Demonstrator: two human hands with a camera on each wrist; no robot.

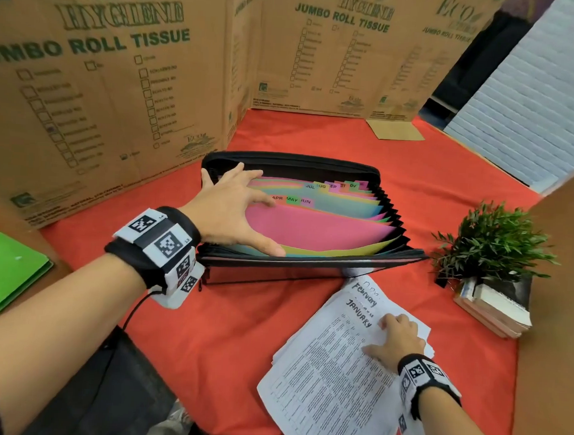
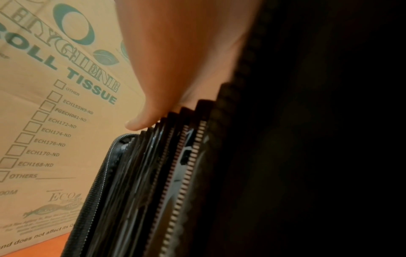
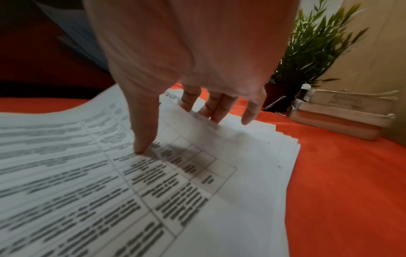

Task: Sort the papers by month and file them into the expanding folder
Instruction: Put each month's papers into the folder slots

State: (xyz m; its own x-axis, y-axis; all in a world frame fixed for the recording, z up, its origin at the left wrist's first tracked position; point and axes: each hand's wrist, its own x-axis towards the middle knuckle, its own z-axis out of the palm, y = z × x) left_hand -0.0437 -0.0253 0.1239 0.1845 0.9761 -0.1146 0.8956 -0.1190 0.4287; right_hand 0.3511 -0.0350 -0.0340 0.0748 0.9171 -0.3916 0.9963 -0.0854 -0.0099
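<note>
A black expanding folder (image 1: 309, 268) lies open on the red cloth, its coloured dividers (image 1: 315, 225) fanned out with month tabs from APR to later months showing. My left hand (image 1: 236, 208) rests spread on the folder's left side, fingers straight across the dividers, thumb on the front pocket; the left wrist view shows a finger (image 2: 140, 121) on the black accordion pleats (image 2: 167, 147). A stack of printed papers (image 1: 331, 369) lies in front of the folder, the top sheet hand-marked JANUARY. My right hand (image 1: 395, 339) presses on that stack (image 3: 197, 200) with thumb and fingertips (image 3: 142, 146).
Cardboard box walls (image 1: 102, 91) surround the back and left. A small potted plant (image 1: 490, 244) stands on stacked books (image 1: 493, 311) at the right. A green folder (image 1: 3, 275) lies at the left edge. A white foam panel (image 1: 533, 114) leans at the back right.
</note>
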